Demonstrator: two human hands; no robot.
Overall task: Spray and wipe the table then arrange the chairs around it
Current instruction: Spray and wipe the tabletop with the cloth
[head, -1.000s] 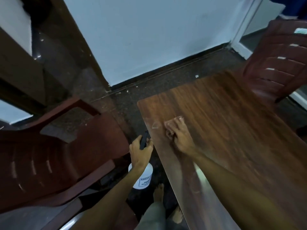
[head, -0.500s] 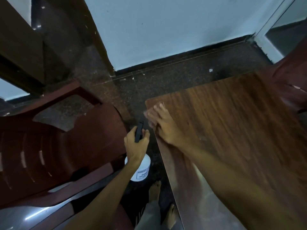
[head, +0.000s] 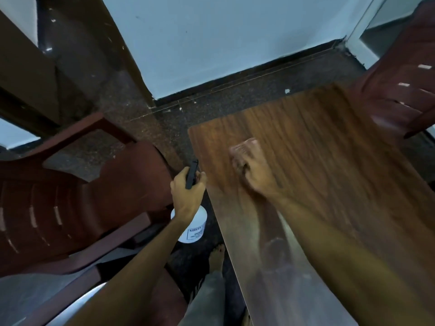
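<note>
The wooden table fills the right half of the head view. My right hand lies on its top near the far-left corner, fingers stretched forward and blurred by motion; whether anything is under the palm cannot be told. Beside the table's left edge, my left hand grips the black trigger head of a white spray bottle, which hangs below the hand, off the table. A dark red plastic chair stands close on the left. A second red chair stands at the table's far-right end.
A white wall with a dark skirting runs behind the table, and a dark wooden door frame stands at the left. The floor is speckled dark stone. My bare foot rests by the table's left edge.
My right hand has slid from the table's left corner edge to the right, further onto the top. My left hand still holds the bottle in the same place.
</note>
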